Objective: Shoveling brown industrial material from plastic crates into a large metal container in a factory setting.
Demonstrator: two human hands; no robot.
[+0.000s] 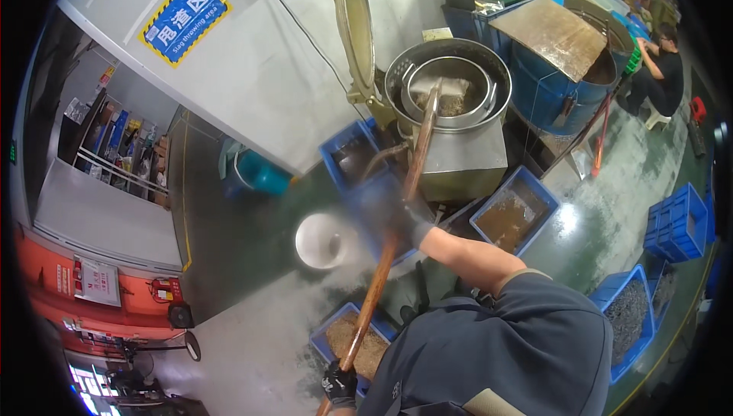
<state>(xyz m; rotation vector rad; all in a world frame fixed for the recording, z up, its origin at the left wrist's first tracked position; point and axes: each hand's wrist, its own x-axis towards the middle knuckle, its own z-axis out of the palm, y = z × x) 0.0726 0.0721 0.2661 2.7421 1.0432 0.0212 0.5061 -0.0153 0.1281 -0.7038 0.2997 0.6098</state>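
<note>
The right hand (412, 225), in a dark glove, is clasped around the middle stretch of a long wooden pole (372, 301); blur hides how its separate fingers sit. The left hand (340, 384), gloved too, is wrapped around the same pole well down toward the person's own side, at the lower edge of the view. The pole thus lies in both grasps, its long axis slanting from low on the left, past the left hand, up and slightly rightward through the right hand and away from the body. Of the two, the right hand is plainly nearer the far end, and from it that end lies ahead and a little to the right. There the pole reaches over the rim of a silver inner pot (477, 112), where a pale patch and brown matter show; whether the patch belongs to the pole I cannot tell. The inner pot sits within a wider drum with perforated walls (397, 71), whose thick lid (357, 19) stands raised on the left side. Beneath the pole, beside the left hand, is a blue crate of tan granules (382, 324); a white bucket (305, 240) stands left of the right hand, and another blue crate (537, 227) lies to its right. Farther out to the right, a blue barrel (534, 99) carries a brown board (550, 34).
</note>
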